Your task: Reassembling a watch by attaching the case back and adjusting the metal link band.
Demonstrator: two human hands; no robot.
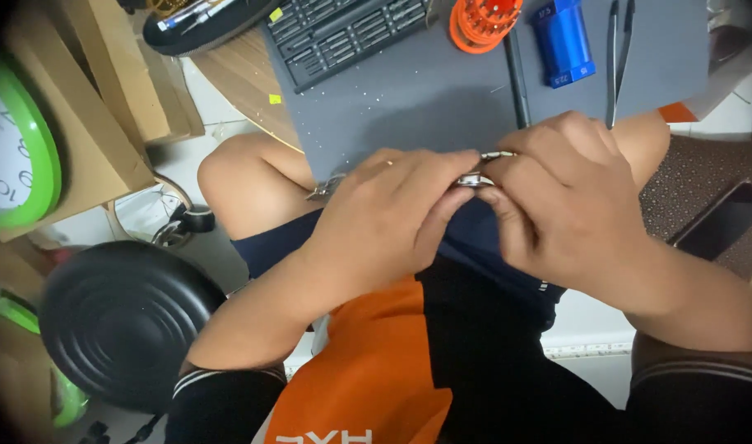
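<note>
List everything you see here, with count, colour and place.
metal piece: one, silver, pinched between both hands
work mat: one, grey, on the table
bit set: one, dark, top of mat
round holder: one, orange, top centre
box: one, blue, top right
tweezers: one, dark, right of box
clock: one, green rim, far left
round disc: one, black, lower left
left hand: holding the piece
right hand: holding the piece

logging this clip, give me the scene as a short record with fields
left hand: left hand pinches a small silver metal piece
right hand: right hand grips the same piece from the other side
work surface: grey mat
on mat: black bit-set tray, orange round plastic holder, blue plastic case, black tweezers
beside: green-rimmed wall clock, black ribbed round disc
</note>
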